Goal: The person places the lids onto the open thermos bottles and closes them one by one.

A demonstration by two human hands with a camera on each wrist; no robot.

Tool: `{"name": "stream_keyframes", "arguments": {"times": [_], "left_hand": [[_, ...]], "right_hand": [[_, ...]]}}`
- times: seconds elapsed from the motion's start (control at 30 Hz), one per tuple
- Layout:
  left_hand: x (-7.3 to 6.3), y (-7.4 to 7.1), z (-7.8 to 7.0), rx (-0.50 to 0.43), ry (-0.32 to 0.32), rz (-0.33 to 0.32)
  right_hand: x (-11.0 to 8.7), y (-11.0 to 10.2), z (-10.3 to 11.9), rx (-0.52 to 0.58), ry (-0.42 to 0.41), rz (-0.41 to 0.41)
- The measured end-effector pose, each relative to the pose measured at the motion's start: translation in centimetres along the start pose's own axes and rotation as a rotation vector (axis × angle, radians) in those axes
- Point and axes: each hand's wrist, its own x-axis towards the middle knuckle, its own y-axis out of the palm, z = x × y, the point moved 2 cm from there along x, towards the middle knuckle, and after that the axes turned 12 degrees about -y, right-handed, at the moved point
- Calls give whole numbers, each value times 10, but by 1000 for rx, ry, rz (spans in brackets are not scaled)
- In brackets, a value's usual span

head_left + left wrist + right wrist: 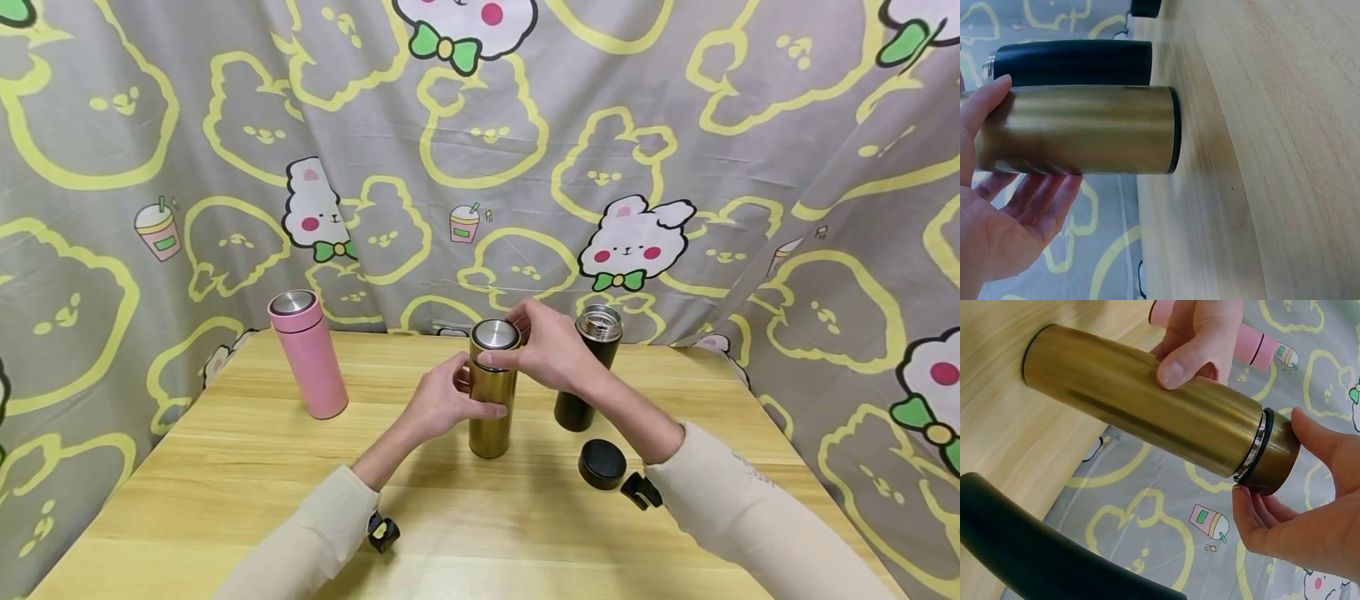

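A gold thermos flask stands upright on the table in the head view. My left hand grips its body, thumb across the front and fingers behind. With thumb and fingers my right hand pinches the gold lid, which has a silver disc on top. In the right wrist view a narrow gap with a silver ring shows between lid and body. Close behind my right forearm is a black thermos flask without its lid, its steel neck bare. The black lid lies on the table in front of it.
A pink thermos flask with its lid on stands at the left of the wooden table. A grey curtain with cartoon animals hangs right behind the table's far edge. Black wrist straps show at both sleeves.
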Motion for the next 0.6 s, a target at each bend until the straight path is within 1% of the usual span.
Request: {"name": "stream_keyframes", "arguments": {"times": [0.13,0.27,0.37,0.6], "left_hand": [[0,0,0,2,11,-3],[0,-1,1,-2,16,0],[-1,-1,0,-4,16,4],[-1,-1,0,-6,15,8]], "right_hand": [[0,-1,1,-3,20,20],[2,-2,1,14,38,70],[3,-4,1,39,28,113],[3,-11,2,177,-41,177]]}}
